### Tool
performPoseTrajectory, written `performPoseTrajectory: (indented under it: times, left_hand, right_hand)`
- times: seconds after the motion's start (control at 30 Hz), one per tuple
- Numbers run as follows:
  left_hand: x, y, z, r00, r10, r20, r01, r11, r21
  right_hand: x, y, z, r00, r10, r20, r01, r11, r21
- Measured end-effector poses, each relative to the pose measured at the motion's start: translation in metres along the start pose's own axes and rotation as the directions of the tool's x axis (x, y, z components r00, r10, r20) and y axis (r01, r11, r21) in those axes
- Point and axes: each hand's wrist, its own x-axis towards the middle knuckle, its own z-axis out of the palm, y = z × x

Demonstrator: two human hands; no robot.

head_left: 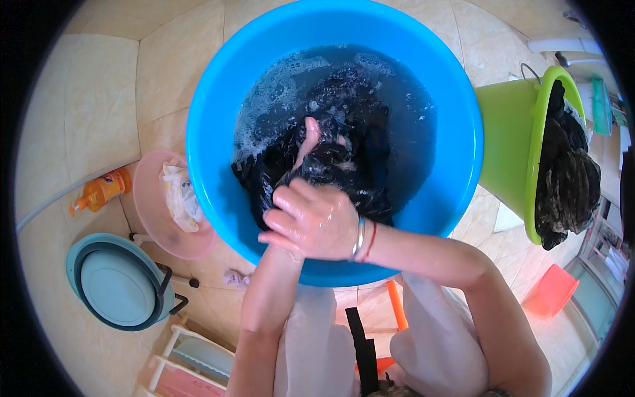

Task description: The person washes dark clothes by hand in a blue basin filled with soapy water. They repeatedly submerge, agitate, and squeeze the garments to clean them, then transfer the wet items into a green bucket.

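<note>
Crossing the wrist of the left hand (307, 142), the right hand (314, 221) curls its fingers (grip unclear); dark cloth (365, 155) lies bunched just beyond, in the blue tub (458, 132), partly covering the nearer left hand, whose hold is hidden.

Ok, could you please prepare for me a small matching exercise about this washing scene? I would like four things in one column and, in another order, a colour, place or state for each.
Column one
1. Right hand
2. Bucket
3. Pump bottle
4. Pink basin

Column two
A. Orange, at the left side of the picture
B. Has white cloth in it
C. Has a red bracelet at its wrist
D. Lime green, with dark clothes at its mouth

Right pairs: 1-C, 2-D, 3-A, 4-B
</note>
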Motion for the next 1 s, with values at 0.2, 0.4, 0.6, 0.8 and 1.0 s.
performPoseTrajectory:
  times: [0.2,0.4,0.6,0.8,1.0]
  left_hand:
    - [0.027,-0.054,0.025,0.660,0.578,-0.480,-0.446,0.815,0.369]
    - [0.008,-0.050,-0.016,0.746,0.525,-0.409,-0.474,0.851,0.228]
    - [-0.005,-0.048,-0.015,0.813,0.552,-0.184,-0.475,0.813,0.337]
    - [0.023,-0.033,0.014,0.733,0.571,-0.370,-0.361,0.788,0.499]
    - [0.014,-0.020,0.011,0.713,0.563,-0.418,-0.352,0.803,0.482]
  right_hand:
    - [-0.001,0.118,0.004,0.953,0.243,-0.183,-0.259,0.964,-0.068]
    - [-0.021,0.072,0.009,0.960,0.262,-0.101,-0.271,0.959,-0.088]
    - [-0.018,0.066,0.011,0.986,0.161,0.051,-0.148,0.968,-0.201]
    - [-0.042,0.185,-0.017,0.798,0.579,-0.169,-0.602,0.778,-0.181]
    - [-0.068,0.175,-0.012,0.852,0.499,0.158,-0.405,0.820,-0.405]
